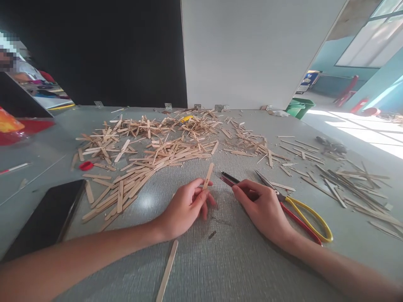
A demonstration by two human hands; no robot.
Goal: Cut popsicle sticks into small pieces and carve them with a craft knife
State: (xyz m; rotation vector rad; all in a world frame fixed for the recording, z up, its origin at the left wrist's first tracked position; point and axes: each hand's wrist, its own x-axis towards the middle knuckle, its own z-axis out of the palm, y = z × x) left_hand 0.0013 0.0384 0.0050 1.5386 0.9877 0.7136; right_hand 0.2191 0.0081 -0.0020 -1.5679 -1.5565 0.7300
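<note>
A black-and-white panel (245, 50) stood behind the grey table (245, 268). At left lay a phone (47, 214), then a heap of sticks (176, 155) and, nearer, a loose stick (167, 270). The left hand (185, 205) pinched a short stick (208, 174), whose upper end jutted past thumb and fingers. A slim dark tool (229, 179), held in the right hand (264, 205), pointed toward it, apart. Scissors (290, 200) lay beside that hand; beyond the table sat a green bin (296, 108), its inside hidden.
</note>
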